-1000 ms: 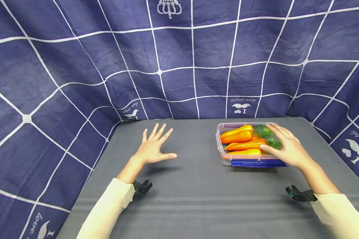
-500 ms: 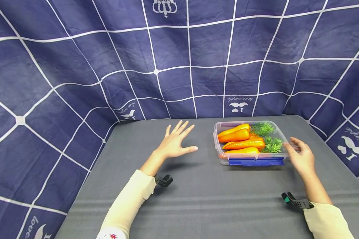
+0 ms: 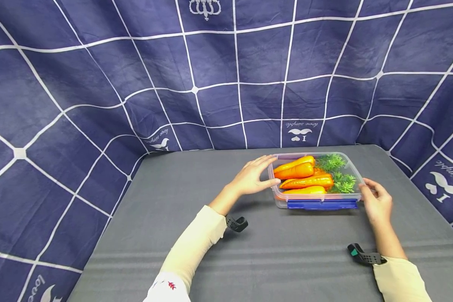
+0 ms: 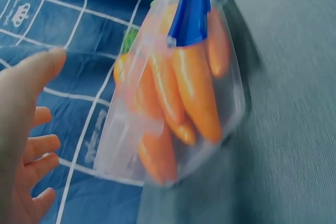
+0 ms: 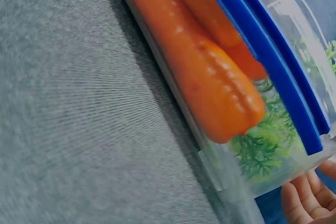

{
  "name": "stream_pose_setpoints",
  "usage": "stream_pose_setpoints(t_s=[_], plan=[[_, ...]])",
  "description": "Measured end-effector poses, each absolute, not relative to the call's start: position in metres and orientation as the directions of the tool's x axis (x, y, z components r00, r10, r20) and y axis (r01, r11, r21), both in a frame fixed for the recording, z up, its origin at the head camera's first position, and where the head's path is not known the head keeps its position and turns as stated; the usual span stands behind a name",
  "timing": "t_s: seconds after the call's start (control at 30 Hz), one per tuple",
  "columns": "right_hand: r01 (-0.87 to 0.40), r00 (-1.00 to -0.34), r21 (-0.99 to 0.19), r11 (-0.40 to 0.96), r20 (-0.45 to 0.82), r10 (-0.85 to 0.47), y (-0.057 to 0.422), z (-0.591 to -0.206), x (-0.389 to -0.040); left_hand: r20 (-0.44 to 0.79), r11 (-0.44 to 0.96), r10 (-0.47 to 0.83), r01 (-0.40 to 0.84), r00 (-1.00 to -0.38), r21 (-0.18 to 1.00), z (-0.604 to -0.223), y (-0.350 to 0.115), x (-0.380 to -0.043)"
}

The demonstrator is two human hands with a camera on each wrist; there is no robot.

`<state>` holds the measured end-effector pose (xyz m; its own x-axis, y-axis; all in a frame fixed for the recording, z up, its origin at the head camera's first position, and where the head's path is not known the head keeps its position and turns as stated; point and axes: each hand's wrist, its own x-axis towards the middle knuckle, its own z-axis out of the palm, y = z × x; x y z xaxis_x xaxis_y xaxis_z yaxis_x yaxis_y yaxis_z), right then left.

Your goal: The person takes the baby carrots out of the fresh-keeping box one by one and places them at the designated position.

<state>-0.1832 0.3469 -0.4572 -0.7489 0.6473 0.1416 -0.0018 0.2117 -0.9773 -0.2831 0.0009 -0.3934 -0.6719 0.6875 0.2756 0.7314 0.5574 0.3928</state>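
A clear plastic food container (image 3: 317,204) with a blue clip (image 3: 322,204) on its front side stands at the back right of the table. Inside lie several orange carrots (image 3: 296,171) with green leafy tops (image 3: 343,183). My left hand (image 3: 253,176) is at the container's left end in the head view, fingers extended and thumb spread. In the left wrist view this hand (image 4: 31,145) shows beside the container with nothing between thumb and fingers. My right hand (image 3: 377,203) holds the right end, thumb at the rim and fingers bent; the right wrist view shows those fingers (image 5: 307,195) against that end.
A grey cloth covers the table (image 3: 287,251). Behind it and to the left hangs a blue curtain (image 3: 211,63) with white grid lines. Each wrist wears a black band, such as the left wristband (image 3: 237,223).
My left hand has moved right across the table to the container's left end. My right hand has come down from over the leafy tops to the right end. The container has stayed in place.
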Motion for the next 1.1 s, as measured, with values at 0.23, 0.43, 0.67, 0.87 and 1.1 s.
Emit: stream_pose_setpoints(t_s=[0.23, 0.43, 0.67, 0.87, 1.1], plan=[[-0.099, -0.73, -0.984, 0.146, 0.172, 0.661, 0.339, -0.456, -0.179, 0.261, 0.533, 0.707, 0.737, -0.658, 0.416, -0.39, 0.041, -0.287], [-0.105, -0.726, -0.981, 0.164, 0.189, 0.661, 0.341, -0.461, -0.18, 0.231, 0.554, 0.712, 0.732, -0.664, 0.396, -0.39, 0.066, -0.292], [-0.137, -0.717, -0.97, 0.2, 0.236, 0.656, 0.339, -0.458, -0.179, 0.18, 0.599, 0.715, 0.724, -0.676, 0.341, -0.393, 0.086, -0.301], [-0.141, -0.713, -0.968, 0.208, 0.245, 0.657, 0.337, -0.458, -0.18, 0.135, 0.651, 0.71, 0.717, -0.692, 0.251, -0.395, 0.1, -0.307], [-0.189, -0.713, -0.965, 0.184, 0.264, 0.65, 0.33, -0.45, -0.175, 0.095, 0.682, 0.701, 0.703, -0.707, 0.202, -0.403, 0.11, -0.312]])
